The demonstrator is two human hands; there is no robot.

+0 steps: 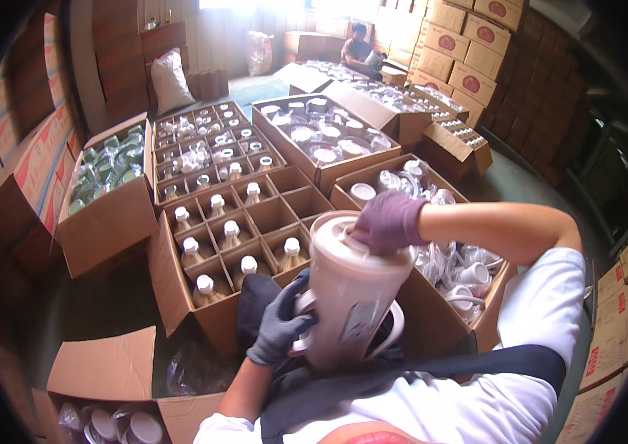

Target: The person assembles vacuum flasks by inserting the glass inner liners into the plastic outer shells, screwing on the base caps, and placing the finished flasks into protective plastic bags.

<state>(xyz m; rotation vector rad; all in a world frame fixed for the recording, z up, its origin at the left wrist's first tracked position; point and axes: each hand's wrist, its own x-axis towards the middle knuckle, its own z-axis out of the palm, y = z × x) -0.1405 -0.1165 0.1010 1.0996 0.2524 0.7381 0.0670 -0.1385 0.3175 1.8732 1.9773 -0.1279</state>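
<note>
A large pale beige insulated jug with a side handle and a dark label patch stands tilted against my lap. My left hand, in a grey glove, is closed around a small projecting part on the jug's left side. From above, my right hand, in a purple glove, has its fingers curled onto the jug's round lid. Those fingertips are partly hidden. Just beyond the jug, a divided carton holds several bottles with white caps; some of its compartments have no bottle.
Right of the jug, an open carton holds white plastic-wrapped parts. More cartons of wrapped parts and green-lidded items lie beyond. At lower left stands a carton of white cups. Stacked boxes line the walls; another person sits far back.
</note>
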